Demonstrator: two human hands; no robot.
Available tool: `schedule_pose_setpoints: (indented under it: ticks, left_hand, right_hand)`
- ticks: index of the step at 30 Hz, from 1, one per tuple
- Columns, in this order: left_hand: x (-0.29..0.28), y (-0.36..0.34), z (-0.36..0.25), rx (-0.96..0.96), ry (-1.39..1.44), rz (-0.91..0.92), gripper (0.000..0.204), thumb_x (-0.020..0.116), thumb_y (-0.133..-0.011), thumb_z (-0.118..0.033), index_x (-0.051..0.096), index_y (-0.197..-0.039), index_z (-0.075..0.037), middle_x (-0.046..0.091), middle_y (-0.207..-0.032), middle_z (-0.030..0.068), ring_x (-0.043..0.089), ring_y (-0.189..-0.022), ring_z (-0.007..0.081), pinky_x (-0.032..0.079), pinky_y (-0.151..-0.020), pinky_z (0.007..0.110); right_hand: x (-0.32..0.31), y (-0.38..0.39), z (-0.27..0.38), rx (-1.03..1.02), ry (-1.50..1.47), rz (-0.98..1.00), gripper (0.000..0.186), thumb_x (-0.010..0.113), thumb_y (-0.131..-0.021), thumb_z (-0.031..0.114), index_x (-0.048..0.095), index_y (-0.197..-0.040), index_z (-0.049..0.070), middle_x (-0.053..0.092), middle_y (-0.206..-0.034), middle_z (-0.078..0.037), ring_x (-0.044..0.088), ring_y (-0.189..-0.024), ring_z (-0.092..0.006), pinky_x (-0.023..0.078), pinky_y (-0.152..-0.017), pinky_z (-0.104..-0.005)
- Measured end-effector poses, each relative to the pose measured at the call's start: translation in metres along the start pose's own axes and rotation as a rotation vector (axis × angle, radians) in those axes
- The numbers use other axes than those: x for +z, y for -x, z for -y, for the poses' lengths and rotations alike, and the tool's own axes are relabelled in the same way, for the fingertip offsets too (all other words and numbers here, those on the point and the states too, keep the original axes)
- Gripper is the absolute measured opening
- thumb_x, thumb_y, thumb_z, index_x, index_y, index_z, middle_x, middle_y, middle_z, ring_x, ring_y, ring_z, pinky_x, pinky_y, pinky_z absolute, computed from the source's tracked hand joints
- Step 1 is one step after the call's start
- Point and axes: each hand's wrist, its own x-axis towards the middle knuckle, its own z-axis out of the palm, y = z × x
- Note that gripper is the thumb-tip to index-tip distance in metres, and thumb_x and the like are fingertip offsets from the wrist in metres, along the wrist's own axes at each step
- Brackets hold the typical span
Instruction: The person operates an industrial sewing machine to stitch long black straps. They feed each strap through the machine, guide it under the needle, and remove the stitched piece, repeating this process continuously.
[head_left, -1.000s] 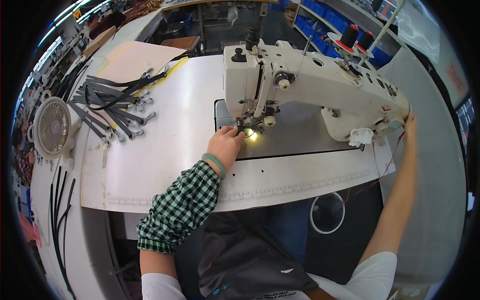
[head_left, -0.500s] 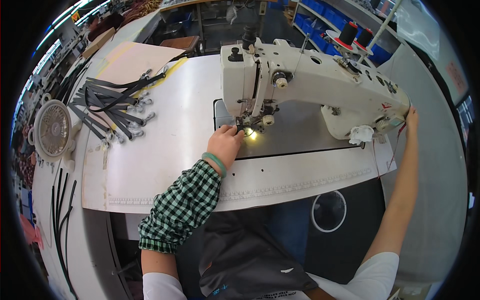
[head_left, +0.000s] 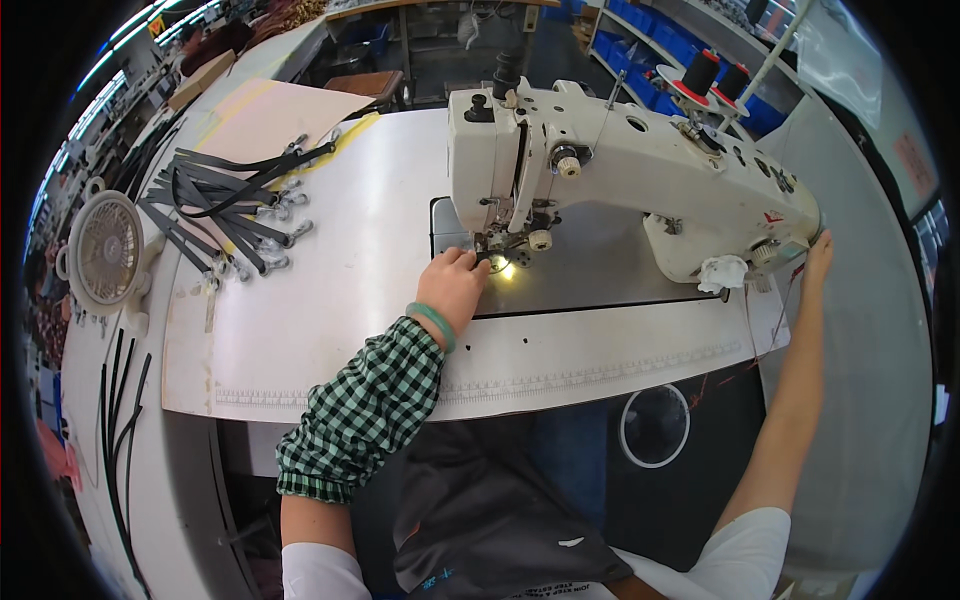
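Observation:
My left hand (head_left: 452, 286), with a green bangle and checked sleeve cover, rests on the bed of a white sewing machine (head_left: 640, 130). Its fingers are bent together beside the presser foot (head_left: 492, 243), at a lit spot under the needle. Something small and dark shows at the fingertips, too hidden to name. At the machine's right end my right hand (head_left: 819, 258) grips the handwheel (head_left: 822, 226), which the hand partly covers. Red thread (head_left: 797, 272) hangs near that hand.
Dark straps with metal clips (head_left: 235, 205) lie in a pile on the table's left side. Beyond them stands a small fan (head_left: 106, 250), with loose black strips (head_left: 118, 420) nearer me. Thread cones (head_left: 703, 72) stand behind the machine. A white-rimmed round disc (head_left: 655, 425) sits below the table edge.
My right hand has slid a little lower along the handwheel. A red thread now trails over the table's front edge near the round disc. My left hand stays by the presser foot.

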Motion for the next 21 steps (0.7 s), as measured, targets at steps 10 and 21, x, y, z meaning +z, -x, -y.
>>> schedule_pose_setpoints:
  ticks: [10, 21]
  left_hand:
    - [0.007, -0.004, 0.002, 0.024, 0.073, -0.053, 0.018, 0.056, -0.07, -0.006, 0.061, -0.088, -0.005, 0.06, -0.087, 0.0064, 0.054, -0.089, 0.0209, 0.045, -0.077, 0.029]
    - [0.003, -0.002, 0.003, 0.01, 0.036, -0.022, 0.022, 0.058, -0.068, -0.007, 0.061, -0.09, -0.006, 0.06, -0.09, 0.006, 0.055, -0.088, 0.0204, 0.046, -0.076, 0.029]
  right_hand:
    - [-0.016, -0.02, -0.018, 0.164, -0.105, 0.168, 0.047, 0.035, -0.09, 0.038, 0.051, -0.102, -0.004, 0.056, -0.094, -0.013, 0.054, -0.085, -0.0185, 0.043, -0.072, -0.0297]
    - [-0.01, -0.016, 0.007, 0.077, -0.046, 0.129, 0.044, 0.035, -0.09, 0.038, 0.051, -0.1, -0.002, 0.056, -0.089, -0.008, 0.052, -0.077, -0.0143, 0.043, -0.066, -0.0267]
